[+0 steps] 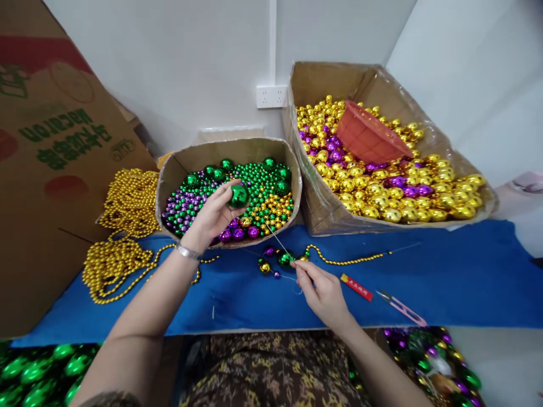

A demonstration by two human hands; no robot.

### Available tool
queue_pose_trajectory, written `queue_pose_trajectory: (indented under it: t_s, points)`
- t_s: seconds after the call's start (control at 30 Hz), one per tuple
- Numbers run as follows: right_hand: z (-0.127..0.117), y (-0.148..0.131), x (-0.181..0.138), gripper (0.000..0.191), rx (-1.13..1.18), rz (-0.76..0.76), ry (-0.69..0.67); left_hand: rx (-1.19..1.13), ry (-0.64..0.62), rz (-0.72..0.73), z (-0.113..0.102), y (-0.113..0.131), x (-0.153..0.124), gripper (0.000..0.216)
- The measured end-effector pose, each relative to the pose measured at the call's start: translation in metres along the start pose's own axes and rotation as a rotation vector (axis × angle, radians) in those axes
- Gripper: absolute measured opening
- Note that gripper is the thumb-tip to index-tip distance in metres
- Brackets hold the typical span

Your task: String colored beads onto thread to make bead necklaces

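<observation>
My left hand (213,213) is closed on a large shiny green ball (238,195), held above a cardboard box (229,146) of green, purple and gold beads. The fingers of my right hand (320,288) pinch a long thin needle (278,239) that points up and left toward the box. Close to that hand, a strung green ball (285,258) lies on the blue cloth with smaller purple and gold beads and a loose thread. From this cluster a gold bead string (348,262) runs right.
Left of the box lie coiled gold bead strands (116,263). Thread snips (401,307) and a small red-and-yellow packet (357,287) rest on the right. Behind them stands a larger box (322,212) of gold and purple beads, with a red basket (371,135) inside. A tall carton (55,186) borders the left.
</observation>
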State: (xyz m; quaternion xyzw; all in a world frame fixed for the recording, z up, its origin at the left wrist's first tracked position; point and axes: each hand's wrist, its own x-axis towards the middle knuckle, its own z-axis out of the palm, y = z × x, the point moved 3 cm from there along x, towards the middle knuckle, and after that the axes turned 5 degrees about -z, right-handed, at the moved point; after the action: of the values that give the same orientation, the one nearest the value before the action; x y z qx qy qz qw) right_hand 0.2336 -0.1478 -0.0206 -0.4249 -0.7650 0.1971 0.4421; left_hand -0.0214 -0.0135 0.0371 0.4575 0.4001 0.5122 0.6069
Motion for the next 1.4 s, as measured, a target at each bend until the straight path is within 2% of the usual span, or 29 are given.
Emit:
queue_pose_trajectory:
  t_s: [0.13, 0.27, 0.47, 0.7, 1.2, 1.4]
  points:
    - [0.0, -0.006, -0.001, 0.021, -0.047, -0.063, 0.026, -0.147, -0.082, -0.09, 0.027, -0.021, -0.032, 0.042]
    - [-0.002, -0.006, -0.005, 0.021, -0.064, -0.069, 0.03, -0.191, -0.095, -0.124, 0.038, -0.034, -0.041, 0.041]
    - [-0.004, -0.002, -0.01, 0.022, -0.067, -0.024, 0.034, -0.204, -0.086, -0.156, 0.039, -0.042, -0.047, 0.046]
    - [0.002, 0.002, -0.017, 0.022, -0.085, -0.054, -0.005, -0.422, 0.019, -0.338, 0.04, -0.052, -0.049, 0.055]
    - [0.009, 0.006, -0.021, 0.022, -0.16, -0.096, -0.051, -0.481, 0.06, -0.355, 0.05, -0.06, -0.053, 0.054]
    - [0.012, 0.008, -0.021, 0.021, -0.167, -0.114, -0.001, -0.58, 0.055, -0.367, 0.055, -0.063, -0.059, 0.051]
